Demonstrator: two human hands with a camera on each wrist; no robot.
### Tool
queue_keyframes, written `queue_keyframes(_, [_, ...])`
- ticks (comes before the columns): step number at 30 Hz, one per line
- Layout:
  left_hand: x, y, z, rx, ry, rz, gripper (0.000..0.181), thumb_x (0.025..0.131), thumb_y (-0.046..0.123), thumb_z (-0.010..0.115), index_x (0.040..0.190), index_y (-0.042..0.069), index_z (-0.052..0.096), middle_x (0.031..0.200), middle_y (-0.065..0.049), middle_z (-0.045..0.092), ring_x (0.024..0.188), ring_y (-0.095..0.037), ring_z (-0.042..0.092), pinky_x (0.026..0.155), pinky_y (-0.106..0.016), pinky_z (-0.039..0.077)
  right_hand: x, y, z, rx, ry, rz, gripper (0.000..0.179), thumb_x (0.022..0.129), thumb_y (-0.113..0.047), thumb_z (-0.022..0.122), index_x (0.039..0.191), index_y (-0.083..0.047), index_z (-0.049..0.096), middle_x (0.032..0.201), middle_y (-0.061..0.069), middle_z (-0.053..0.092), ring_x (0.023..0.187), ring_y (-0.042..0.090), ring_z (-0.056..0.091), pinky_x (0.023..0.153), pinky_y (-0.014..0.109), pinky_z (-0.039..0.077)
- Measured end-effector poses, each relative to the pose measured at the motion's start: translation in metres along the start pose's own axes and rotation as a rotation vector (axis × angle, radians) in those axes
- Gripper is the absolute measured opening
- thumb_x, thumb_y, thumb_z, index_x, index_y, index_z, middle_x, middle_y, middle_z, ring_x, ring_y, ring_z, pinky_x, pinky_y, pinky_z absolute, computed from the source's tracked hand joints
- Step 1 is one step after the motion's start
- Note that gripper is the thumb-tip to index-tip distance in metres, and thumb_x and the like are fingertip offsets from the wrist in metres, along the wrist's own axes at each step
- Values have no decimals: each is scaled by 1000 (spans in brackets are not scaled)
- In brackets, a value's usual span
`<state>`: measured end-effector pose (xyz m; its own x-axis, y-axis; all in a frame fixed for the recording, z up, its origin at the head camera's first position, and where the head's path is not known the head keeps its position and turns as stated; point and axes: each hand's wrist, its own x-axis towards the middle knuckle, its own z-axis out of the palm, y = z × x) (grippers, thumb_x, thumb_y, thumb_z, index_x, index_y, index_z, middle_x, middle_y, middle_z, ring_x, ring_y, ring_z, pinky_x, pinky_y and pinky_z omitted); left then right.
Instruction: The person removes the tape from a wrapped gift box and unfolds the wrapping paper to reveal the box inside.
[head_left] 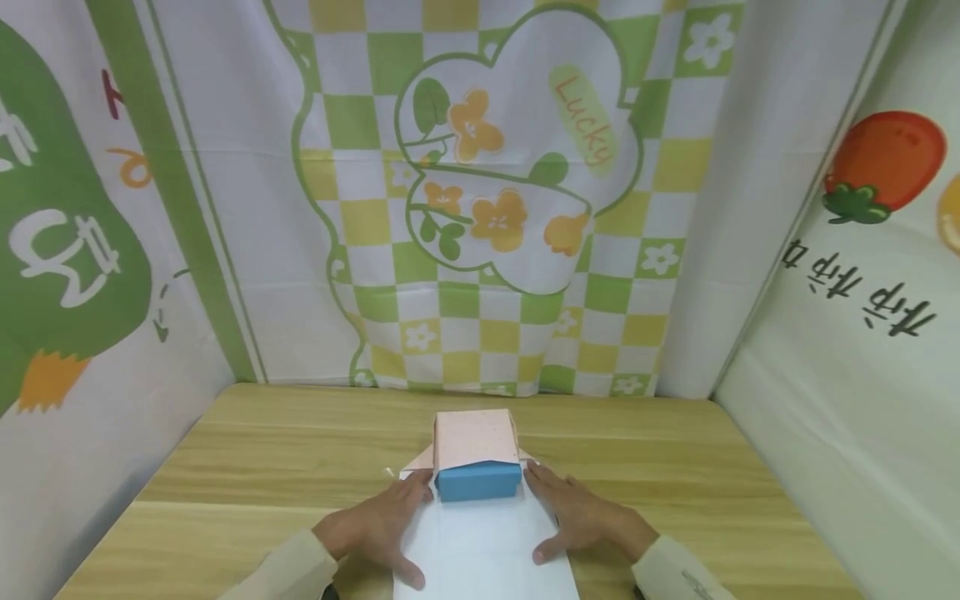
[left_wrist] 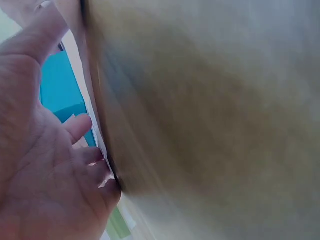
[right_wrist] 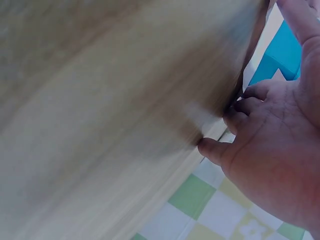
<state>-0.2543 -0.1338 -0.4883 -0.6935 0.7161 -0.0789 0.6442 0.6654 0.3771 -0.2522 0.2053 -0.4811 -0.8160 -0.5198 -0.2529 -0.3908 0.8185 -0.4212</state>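
A blue box [head_left: 480, 482] sits on a sheet of paper whose white side [head_left: 491, 542] faces up. The sheet's far end, pale pink on its outer side [head_left: 476, 437], is folded over the top of the box. My left hand [head_left: 385, 523] rests at the sheet's left edge, thumb spread from the fingers, fingertips close beside the box. On the opposite edge lies my right hand [head_left: 581, 512], fingers stretched toward the box's right side. Both wrist views show fingertips down at the paper's edge, with the blue box [left_wrist: 62, 82] beyond the left hand's thumb.
Under the paper is a wood-grain table [head_left: 300, 450]. A checked green and yellow curtain [head_left: 495, 325] hangs behind its far edge, and printed white cloths [head_left: 847, 400] stand on both sides. A small whitish scrap [head_left: 389, 472] lies left of the folded paper.
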Motion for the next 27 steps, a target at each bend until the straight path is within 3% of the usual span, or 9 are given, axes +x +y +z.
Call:
queue_keyframes(3, [-1, 0, -2, 27, -57, -18, 122, 66, 63, 81, 150, -5, 25, 161, -27, 15, 149, -41, 21, 120, -55, 26, 1, -2, -2, -32, -16, 14, 120, 69, -60, 80, 156, -4, 19, 165, 18, 12, 152, 35, 16, 121, 60, 17])
queue_keyframes(8, [-1, 0, -5, 98, -130, -7, 121, 73, 65, 74, 155, -3, 16, 164, -24, 8, 152, -38, 13, 123, -51, 19, 1, -1, -7, -56, -10, -27, 109, 77, -58, 75, 154, 0, 24, 163, 21, 17, 151, 40, 18, 120, 60, 21])
queue_keyframes(13, [-2, 0, -4, 100, -121, 2, 121, 72, 64, 75, 154, -4, 18, 163, -25, 11, 151, -40, 16, 123, -51, 21, 1, 4, -6, -21, 54, -77, 90, 86, -48, 72, 151, -1, 33, 161, 21, 25, 147, 43, 27, 117, 62, 27])
queue_keyframes(20, [3, -6, 3, 112, -40, 9, 129, 61, 72, 79, 152, -1, 26, 160, -22, 24, 147, -37, 28, 120, -49, 30, 2, -5, -5, -110, 163, -138, 69, 76, -39, 81, 133, -6, 59, 144, 15, 50, 135, 37, 44, 111, 60, 37])
queue_keyframes(23, [8, -10, 4, 154, -18, 27, 133, 56, 75, 79, 150, -4, 29, 155, -24, 30, 143, -36, 32, 119, -46, 33, 6, -9, -6, -92, 158, -141, 72, 73, -33, 85, 133, -5, 57, 146, 16, 48, 136, 37, 43, 112, 58, 37])
queue_keyframes(27, [12, -10, 1, 130, -29, 24, 131, 57, 74, 80, 149, -4, 28, 156, -26, 26, 145, -39, 28, 118, -50, 33, 12, -8, -10, -29, 95, -88, 99, 69, -35, 88, 148, -2, 39, 157, 20, 33, 144, 41, 33, 116, 56, 32])
